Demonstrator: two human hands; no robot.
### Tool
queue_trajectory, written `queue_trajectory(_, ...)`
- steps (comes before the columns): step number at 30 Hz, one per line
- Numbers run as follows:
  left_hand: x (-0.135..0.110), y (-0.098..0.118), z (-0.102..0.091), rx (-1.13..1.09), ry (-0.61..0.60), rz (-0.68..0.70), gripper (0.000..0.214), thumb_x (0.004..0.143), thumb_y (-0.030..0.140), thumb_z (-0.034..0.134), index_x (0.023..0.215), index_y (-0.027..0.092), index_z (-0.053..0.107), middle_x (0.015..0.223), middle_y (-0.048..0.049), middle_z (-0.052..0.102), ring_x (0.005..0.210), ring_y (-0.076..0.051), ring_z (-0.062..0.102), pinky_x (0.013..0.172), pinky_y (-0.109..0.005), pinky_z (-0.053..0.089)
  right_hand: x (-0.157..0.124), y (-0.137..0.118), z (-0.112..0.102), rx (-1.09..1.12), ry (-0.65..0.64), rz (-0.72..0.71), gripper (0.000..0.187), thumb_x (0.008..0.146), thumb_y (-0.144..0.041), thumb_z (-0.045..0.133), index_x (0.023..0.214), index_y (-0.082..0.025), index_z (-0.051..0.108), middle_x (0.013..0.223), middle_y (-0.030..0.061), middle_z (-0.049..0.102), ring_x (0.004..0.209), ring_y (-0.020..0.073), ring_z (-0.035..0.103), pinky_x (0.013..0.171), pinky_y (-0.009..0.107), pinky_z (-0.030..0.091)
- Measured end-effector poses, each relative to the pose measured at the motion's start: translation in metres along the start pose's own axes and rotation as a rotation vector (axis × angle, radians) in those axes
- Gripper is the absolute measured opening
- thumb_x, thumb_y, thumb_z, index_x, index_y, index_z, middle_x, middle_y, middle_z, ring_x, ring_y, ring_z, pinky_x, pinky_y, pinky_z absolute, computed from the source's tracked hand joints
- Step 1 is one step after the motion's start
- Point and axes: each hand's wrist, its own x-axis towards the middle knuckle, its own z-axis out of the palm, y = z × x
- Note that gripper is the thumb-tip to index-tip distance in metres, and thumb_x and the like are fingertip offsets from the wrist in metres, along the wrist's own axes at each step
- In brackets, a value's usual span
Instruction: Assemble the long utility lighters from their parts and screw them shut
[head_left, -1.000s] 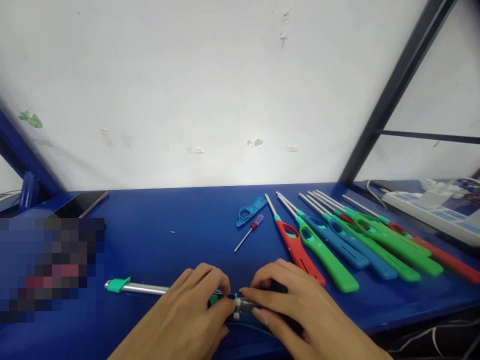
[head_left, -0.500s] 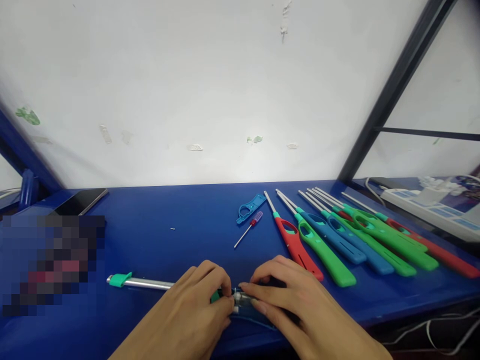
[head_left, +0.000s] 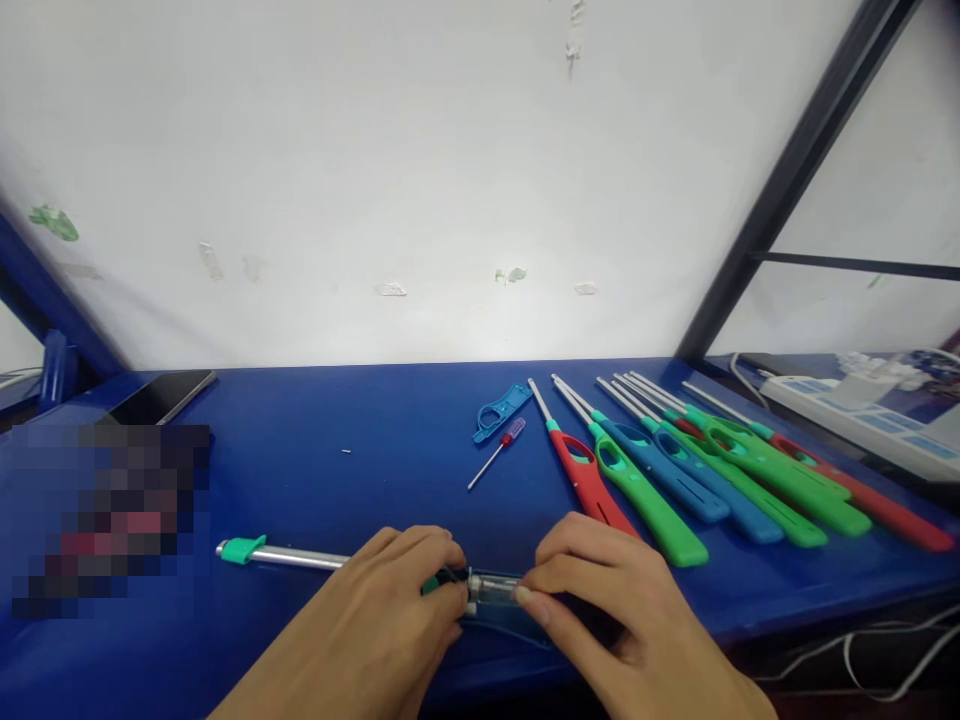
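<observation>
Both of my hands work on a long-necked lighter (head_left: 300, 557) lying across the near edge of the blue table (head_left: 337, 470); its metal tube with a green tip points left. My left hand (head_left: 397, 600) pinches the green part where tube meets body. My right hand (head_left: 600, 590) pinches the clear inner tank (head_left: 491, 587), which shows between my fingertips. The lighter's blue shell lies under my hands, mostly hidden.
Several assembled lighters (head_left: 675, 470) in red, green and blue lie in a row at the right. A blue shell half (head_left: 501, 412) and a small red-handled screwdriver (head_left: 498, 453) lie mid-table. A phone (head_left: 161, 396) rests far left, a power strip (head_left: 862, 420) far right.
My right hand has slid a little to the right, and more of the clear tank shows between my hands. The left hand stays in place.
</observation>
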Motion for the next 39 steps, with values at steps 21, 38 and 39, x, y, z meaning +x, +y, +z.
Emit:
queue_trajectory(21,-0.004,0.001,-0.002,0.003,0.091,0.057,0.040,0.102,0.005,0.044,0.099,0.026,0.078,0.103,-0.0014,0.077,0.091,-0.017,0.071,0.090,-0.027,0.056,0.006,0.007,-0.002,-0.050,-0.043,0.013,0.006,0.101,-0.023,0.074,0.100,-0.028,0.077,0.094,-0.0044,0.076,0.085,0.0143,0.069,0.080,0.028,0.049)
queue_trajectory(38,-0.003,-0.003,0.002,0.077,0.038,0.035,0.040,0.098,0.002,0.043,0.098,0.025,0.076,0.104,-0.0022,0.076,0.091,-0.020,0.073,0.090,-0.032,0.057,0.011,0.006,0.002,-0.048,-0.066,0.042,0.011,0.106,-0.021,0.066,0.097,-0.028,0.068,0.095,-0.0056,0.073,0.088,0.0146,0.067,0.078,0.027,0.046)
queue_trajectory(39,-0.003,-0.003,0.003,0.080,0.045,0.032,0.040,0.098,0.002,0.043,0.100,0.025,0.076,0.106,-0.0023,0.076,0.091,-0.020,0.073,0.091,-0.033,0.057,0.010,0.007,0.003,-0.066,-0.041,0.027,0.011,0.106,-0.022,0.065,0.098,-0.028,0.068,0.096,-0.0050,0.073,0.088,0.0151,0.067,0.079,0.028,0.047)
